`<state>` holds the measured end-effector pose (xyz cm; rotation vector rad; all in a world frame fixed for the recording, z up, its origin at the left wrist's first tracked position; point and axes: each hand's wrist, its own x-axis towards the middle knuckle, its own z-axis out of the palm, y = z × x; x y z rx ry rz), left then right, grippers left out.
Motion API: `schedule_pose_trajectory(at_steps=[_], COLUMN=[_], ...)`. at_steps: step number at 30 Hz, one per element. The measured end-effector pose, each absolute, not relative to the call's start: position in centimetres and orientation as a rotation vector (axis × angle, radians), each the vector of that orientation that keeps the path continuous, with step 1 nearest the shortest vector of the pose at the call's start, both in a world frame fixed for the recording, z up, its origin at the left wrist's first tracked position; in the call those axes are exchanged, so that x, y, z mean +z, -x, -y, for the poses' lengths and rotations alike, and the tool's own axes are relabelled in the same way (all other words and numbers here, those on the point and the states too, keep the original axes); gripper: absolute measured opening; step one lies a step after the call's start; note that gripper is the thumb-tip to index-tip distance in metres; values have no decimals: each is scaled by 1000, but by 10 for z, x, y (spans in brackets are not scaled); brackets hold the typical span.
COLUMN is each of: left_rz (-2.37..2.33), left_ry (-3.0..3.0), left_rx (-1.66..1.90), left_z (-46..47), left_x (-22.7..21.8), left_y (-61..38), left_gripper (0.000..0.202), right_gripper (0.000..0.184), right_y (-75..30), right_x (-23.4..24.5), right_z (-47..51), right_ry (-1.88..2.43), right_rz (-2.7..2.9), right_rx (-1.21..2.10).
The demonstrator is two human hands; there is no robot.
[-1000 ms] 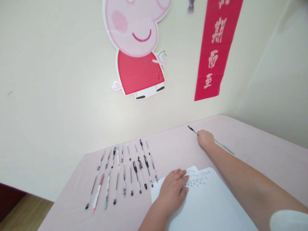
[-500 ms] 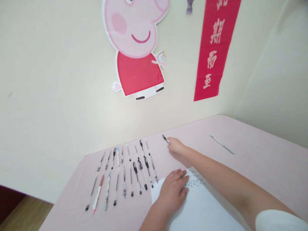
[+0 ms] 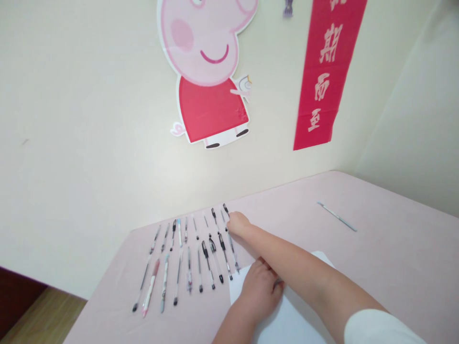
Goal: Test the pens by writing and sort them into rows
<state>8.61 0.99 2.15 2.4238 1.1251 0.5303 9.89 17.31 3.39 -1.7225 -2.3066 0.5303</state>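
My right hand (image 3: 238, 223) reaches across to the far right end of a row of pens, fingers closed on a black-capped pen (image 3: 225, 209) that pokes out beyond the fingertips. My right forearm crosses over my left hand (image 3: 261, 289), which lies flat with fingers stretched on a white sheet of paper (image 3: 297, 320). Several pens (image 3: 186, 258) lie in two rough rows side by side on the pink table (image 3: 376, 258), left of the paper.
A thin light pen refill (image 3: 337, 216) lies alone at the table's far right. A cream wall stands behind, with a cartoon pig cutout (image 3: 210, 71) and a red banner (image 3: 322, 71). The table's left edge drops to a wooden floor (image 3: 36, 320).
My right hand has carried the black-capped pen leftward from the far right of the table to the end of the pen rows. The thin refill stayed behind. My left hand kept still.
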Motion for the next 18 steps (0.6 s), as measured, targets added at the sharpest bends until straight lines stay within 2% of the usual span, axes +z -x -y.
schedule_pose_trajectory(at_steps=[6,10,14,18], left_rz=[-1129,-1129,-1129,-1135], left_ry=[-2412,-2383,-2377,-2360], left_rx=[544,544,470,420], left_z=[-10,-9,-9,-10], left_x=[23,24,24,23], left_y=[-86,-85,-84,-83], left_gripper=[22,27,43,45], right_gripper=[25,31,38,40], right_y=[-100,-119,-177,-266], right_x=[37,40,44,50], right_z=[-168,-161,-158,-156], right_ry=[1720,1695,1749,1966], right_rz=[2301,2275,2188,2002], right_rx=[503,437,325,199])
